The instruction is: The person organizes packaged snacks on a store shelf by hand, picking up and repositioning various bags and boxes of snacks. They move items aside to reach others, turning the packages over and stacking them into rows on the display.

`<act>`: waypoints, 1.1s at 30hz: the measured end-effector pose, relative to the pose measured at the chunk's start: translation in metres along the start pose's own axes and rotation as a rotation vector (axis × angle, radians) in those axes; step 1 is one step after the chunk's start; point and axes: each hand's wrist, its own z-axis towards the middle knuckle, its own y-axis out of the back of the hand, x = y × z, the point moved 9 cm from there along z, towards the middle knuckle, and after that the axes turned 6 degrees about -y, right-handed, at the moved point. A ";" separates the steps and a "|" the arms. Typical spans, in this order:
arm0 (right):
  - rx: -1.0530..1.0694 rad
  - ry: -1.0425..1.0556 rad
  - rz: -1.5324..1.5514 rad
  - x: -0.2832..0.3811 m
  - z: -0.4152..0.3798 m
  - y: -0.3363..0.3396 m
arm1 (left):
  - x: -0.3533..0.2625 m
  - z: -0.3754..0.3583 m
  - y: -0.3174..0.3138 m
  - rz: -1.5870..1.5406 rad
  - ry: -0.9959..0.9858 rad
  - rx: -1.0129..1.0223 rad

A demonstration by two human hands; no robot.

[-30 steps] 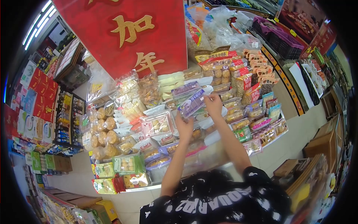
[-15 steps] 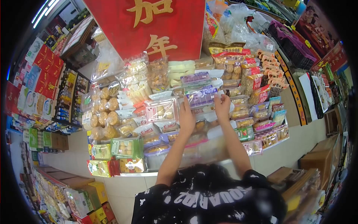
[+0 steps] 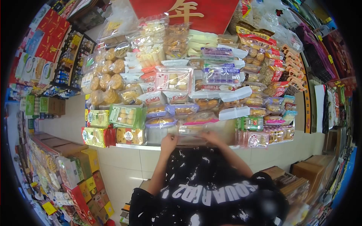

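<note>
My left hand (image 3: pixel 169 142) is at the front edge of the display, its fingers pinched at the lower left of a clear plastic pack (image 3: pixel 190 130). From the right, my right hand (image 3: pixel 212 138) closes on the pack's other side; it is slightly blurred. What lies inside the wrapping is hard to make out. Above it are a pack with a pink edge (image 3: pixel 201 119) and a purple-edged pastry pack (image 3: pixel 161 122). Farther back, a clear pack with a purple label (image 3: pixel 221 76) rests beside a pink-framed box of round pastries (image 3: pixel 173 80).
Green packs (image 3: pixel 126 116) and bagged round biscuits (image 3: pixel 110 81) fill the display's left side. On the right are a green pack (image 3: pixel 250 123) and several snack bags (image 3: pixel 273 71). A red sign (image 3: pixel 215 15) stands behind. Cartons (image 3: pixel 309 171) sit on the floor at right.
Both hands have left the purple-labelled pack, which now lies among the others. They have come down toward me to the display's front edge. The view has tilted downward.
</note>
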 end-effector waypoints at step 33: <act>-0.173 0.460 0.416 0.029 -0.011 0.000 | 0.076 -0.001 -0.025 -1.445 0.641 -0.200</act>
